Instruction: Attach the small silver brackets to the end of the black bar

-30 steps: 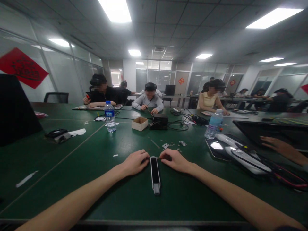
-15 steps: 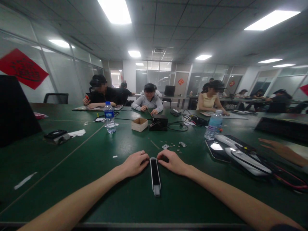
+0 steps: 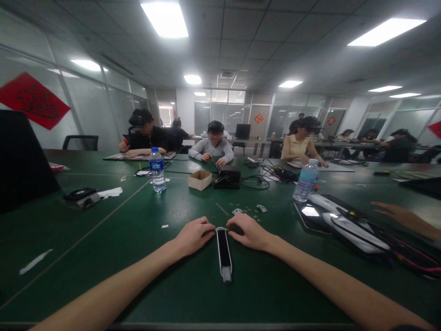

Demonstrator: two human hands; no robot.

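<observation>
A long, slim black strip device with a silver-white rim (image 3: 225, 250) lies on the green table, its narrow grey end toward me. My left hand (image 3: 195, 235) is closed, thumb and fingertips at the device's far left corner. On the opposite corner, my right hand (image 3: 251, 233) has its thumb and bent fingers pinched in the same way. Exactly what the fingertips press on is partly hidden. Just beyond my right hand are small metal plates (image 3: 262, 208) and several tiny loose parts (image 3: 256, 216).
A small open cardboard box (image 3: 200, 180) and a black boxy device (image 3: 227, 177) stand ahead. Water bottles (image 3: 157, 170) (image 3: 306, 180) flank them. White-and-black equipment (image 3: 354, 232) lies at right, near another person's hand (image 3: 401, 216). Several people sit across the table.
The device has shifted slightly to the right, along with my hands at its far end. At the right, the dark panel near the other person's hand has moved away to the right.
</observation>
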